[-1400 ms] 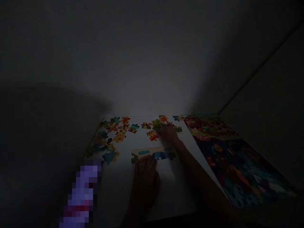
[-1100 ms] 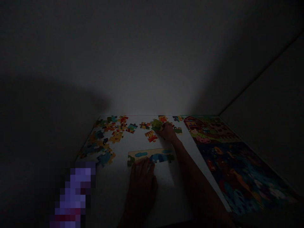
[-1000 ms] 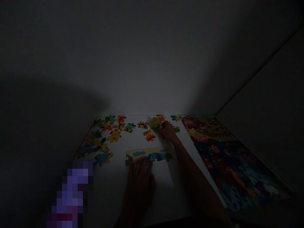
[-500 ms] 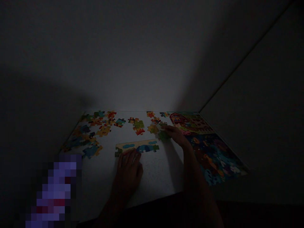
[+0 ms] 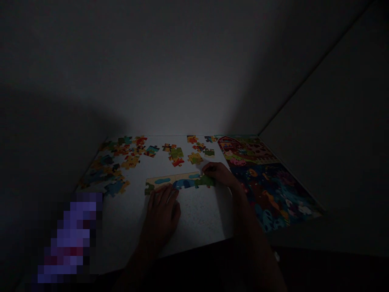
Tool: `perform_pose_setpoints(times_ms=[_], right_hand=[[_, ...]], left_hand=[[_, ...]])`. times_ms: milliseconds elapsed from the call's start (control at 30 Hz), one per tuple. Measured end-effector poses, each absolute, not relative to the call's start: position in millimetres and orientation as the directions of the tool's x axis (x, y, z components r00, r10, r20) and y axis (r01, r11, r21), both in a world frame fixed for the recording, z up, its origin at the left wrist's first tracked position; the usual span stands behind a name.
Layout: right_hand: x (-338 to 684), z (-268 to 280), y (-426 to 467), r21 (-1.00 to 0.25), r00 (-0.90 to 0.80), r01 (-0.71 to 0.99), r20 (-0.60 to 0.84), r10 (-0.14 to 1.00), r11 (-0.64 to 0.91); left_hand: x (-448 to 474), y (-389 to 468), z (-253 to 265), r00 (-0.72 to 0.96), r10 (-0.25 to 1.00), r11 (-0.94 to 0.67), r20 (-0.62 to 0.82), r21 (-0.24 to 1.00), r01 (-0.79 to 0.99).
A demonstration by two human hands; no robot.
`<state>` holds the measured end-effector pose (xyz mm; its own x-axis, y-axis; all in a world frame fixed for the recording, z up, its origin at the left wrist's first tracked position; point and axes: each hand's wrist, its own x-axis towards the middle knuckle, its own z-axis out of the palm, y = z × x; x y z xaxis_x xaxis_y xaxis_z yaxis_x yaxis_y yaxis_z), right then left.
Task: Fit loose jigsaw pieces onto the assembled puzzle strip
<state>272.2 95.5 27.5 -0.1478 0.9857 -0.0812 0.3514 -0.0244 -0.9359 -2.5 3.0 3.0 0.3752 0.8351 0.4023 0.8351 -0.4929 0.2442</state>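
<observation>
The scene is very dark. A joined strip of puzzle pieces (image 5: 170, 181) lies across the middle of the white table (image 5: 197, 219). My left hand (image 5: 162, 209) rests flat on the table with its fingertips on the strip's near edge. At the strip's right end, my right hand (image 5: 219, 173) pinches a green puzzle piece (image 5: 205, 181) that touches the strip. Loose pieces (image 5: 176, 154) lie just beyond the strip.
A heap of loose colourful pieces (image 5: 114, 166) covers the table's left side. Two finished picture puzzles (image 5: 267, 182) lie along the right edge. Walls close in behind and at the right. A blurred purple patch (image 5: 71, 239) sits at the lower left.
My right hand has come back from the far loose pieces with a green piece and set it against the strip's right end. My left hand stayed on the strip. The view shifted.
</observation>
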Motion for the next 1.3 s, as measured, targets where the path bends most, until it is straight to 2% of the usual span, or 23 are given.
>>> perform_pose_setpoints(times_ms=[133, 233, 367, 500, 567, 833, 1067, 1300], right_hand=[[265, 18, 101, -0.951, -0.156, 0.31, -0.049, 0.987, 0.002], [267, 16, 101, -0.919, -0.098, 0.394, -0.039, 0.994, 0.003], [274, 24, 88, -0.787, 0.011, 0.617, 0.023, 1.0, 0.011], [277, 33, 73, -0.625, -0.112, 0.778, -0.046, 0.993, 0.059], [277, 34, 71, -0.601, -0.153, 0.794, -0.059, 0.986, 0.088], [278, 29, 76, -0.668, -0.197, 0.736, -0.06, 0.979, 0.107], [279, 23, 73, -0.839, -0.164, 0.543, -0.075, 0.984, 0.027], [277, 24, 74, -0.849, -0.193, 0.523, -0.033, 0.981, 0.074]], left_hand=[[-3, 5, 3, 0.386, 0.822, -0.511, 0.417, 0.243, 0.825], [-4, 6, 2, 0.385, 0.819, -0.513, 0.424, 0.243, 0.823], [-4, 5, 2, 0.391, 0.825, -0.509, 0.409, 0.233, 0.829], [-5, 4, 1, 0.394, 0.826, -0.506, 0.403, 0.222, 0.833], [-5, 4, 0, 0.394, 0.82, -0.509, 0.415, 0.215, 0.833], [-5, 6, 3, 0.406, 0.814, -0.533, 0.415, 0.257, 0.807], [-12, 7, 3, 0.299, 0.841, -0.454, 0.451, 0.288, 0.843], [-7, 6, 0, 0.296, 0.846, -0.409, 0.443, 0.184, 0.894]])
